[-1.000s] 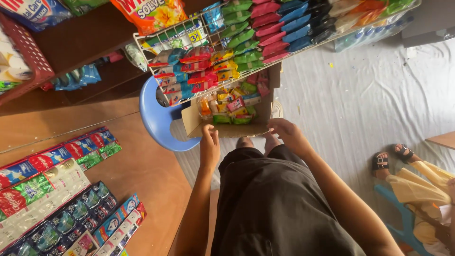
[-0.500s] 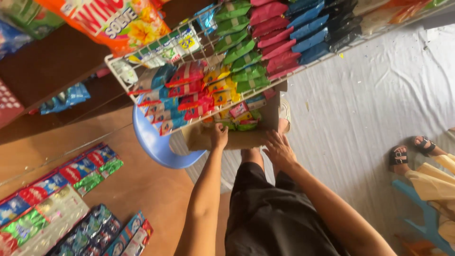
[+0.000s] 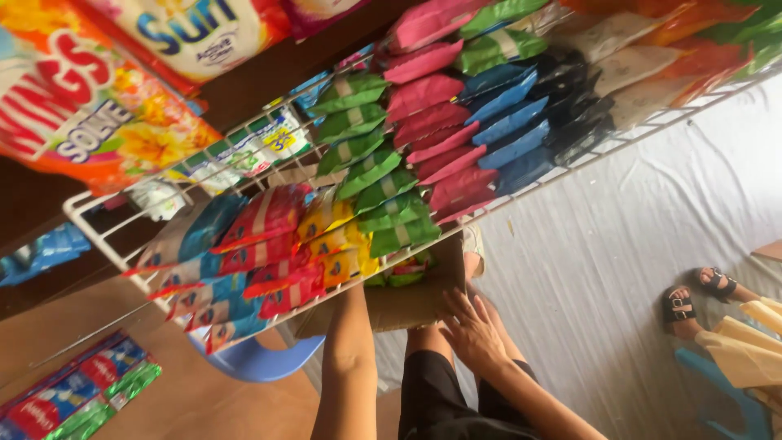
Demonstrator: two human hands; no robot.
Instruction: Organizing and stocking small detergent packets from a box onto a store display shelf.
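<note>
Our right hand (image 3: 472, 330) lies flat with its fingers spread against the side of a brown cardboard box (image 3: 411, 301); it presses on the box wall and grips nothing. Our left forearm (image 3: 349, 358) runs up beside the box, and the left hand goes out of sight behind the lower edge of the wire rack (image 3: 106, 236), so we cannot tell whether it is closed on anything.

The box sits in front of our knees, just under the rack, with green and yellow packets (image 3: 403, 273) showing inside its open top. It rests on or against a blue plastic stool (image 3: 261, 358), whose rim shows to the left of our forearm.

The white wire rack tilts across the view above the box. It is filled with rows of sachets: red, blue and yellow ones (image 3: 261, 244) at the near end, then green (image 3: 366, 163), pink (image 3: 432, 114), blue (image 3: 513, 122) and black (image 3: 578, 106) rows farther along.

Large detergent bags (image 3: 90, 114) hang at the upper left. A strip of red, blue and green sachets (image 3: 73, 391) lies on the brown surface at the lower left.

At the right, another person's foot in a black sandal (image 3: 680, 305) stands on the grey floor (image 3: 603, 269).
</note>
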